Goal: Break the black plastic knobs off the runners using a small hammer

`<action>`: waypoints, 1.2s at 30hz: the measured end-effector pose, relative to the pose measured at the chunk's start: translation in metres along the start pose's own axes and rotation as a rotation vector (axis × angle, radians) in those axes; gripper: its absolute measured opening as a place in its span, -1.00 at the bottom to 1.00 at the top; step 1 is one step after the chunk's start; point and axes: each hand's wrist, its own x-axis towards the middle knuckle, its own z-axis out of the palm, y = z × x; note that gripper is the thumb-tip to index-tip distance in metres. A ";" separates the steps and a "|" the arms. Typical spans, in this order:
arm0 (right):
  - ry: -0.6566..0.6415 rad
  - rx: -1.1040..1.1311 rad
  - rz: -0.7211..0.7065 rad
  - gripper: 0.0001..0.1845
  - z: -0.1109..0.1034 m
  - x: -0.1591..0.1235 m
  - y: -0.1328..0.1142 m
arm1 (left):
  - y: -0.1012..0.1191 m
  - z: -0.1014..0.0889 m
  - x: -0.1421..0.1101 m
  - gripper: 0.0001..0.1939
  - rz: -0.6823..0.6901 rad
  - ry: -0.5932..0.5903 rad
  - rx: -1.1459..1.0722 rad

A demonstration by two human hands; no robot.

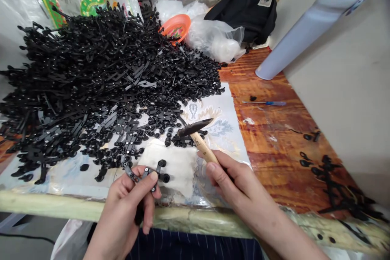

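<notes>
Two bare hands work at the near side of the table (262, 122). At seven o'clock, the left hand (131, 195) is closed on a black jointed part (147, 170), pinched between thumb and fingers; its round ends reach over a cream pad (180, 164). At five o'clock, the right hand (228, 176) is wrapped around the wooden handle of a hammer (196, 128), whose dark head is above small black pieces, beyond the pad. At four o'clock are other black parts (330, 183). At three o'clock lies a screwdriver (265, 102). A large heap of black parts (91, 61) spreads at ten o'clock. Farther, an orange dish (179, 24) is near twelve, a black bag (243, 12) at one.
</notes>
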 end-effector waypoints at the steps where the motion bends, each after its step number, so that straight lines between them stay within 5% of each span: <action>1: 0.000 0.004 -0.001 -0.65 0.000 0.000 0.000 | 0.000 0.000 0.000 -0.69 -0.003 -0.003 0.008; 36: -0.099 -0.064 -0.083 -0.81 0.000 -0.007 -0.008 | 0.001 0.001 0.000 -0.67 -0.047 0.002 0.055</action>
